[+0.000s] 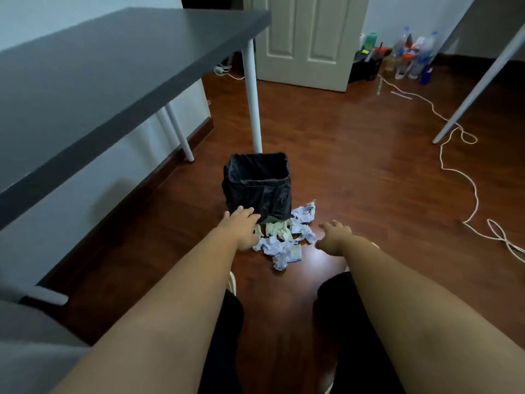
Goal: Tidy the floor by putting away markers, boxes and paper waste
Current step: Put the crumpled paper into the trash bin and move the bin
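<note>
A pile of crumpled paper (285, 240) lies on the wooden floor, right in front of a small bin lined with a black bag (258, 186). My left hand (241, 226) reaches out with straight fingers, at the pile's left edge and close to the bin's front. My right hand (333, 237) is stretched out just right of the pile, fingers loose, holding nothing. No markers or boxes show close by.
A grey table (108, 69) on white legs (252, 95) stands at the left, one leg just behind the bin. A white cord (466, 177) snakes over the floor at the right. Bottles and a black box (366, 65) stand by the door. My knees are at the bottom.
</note>
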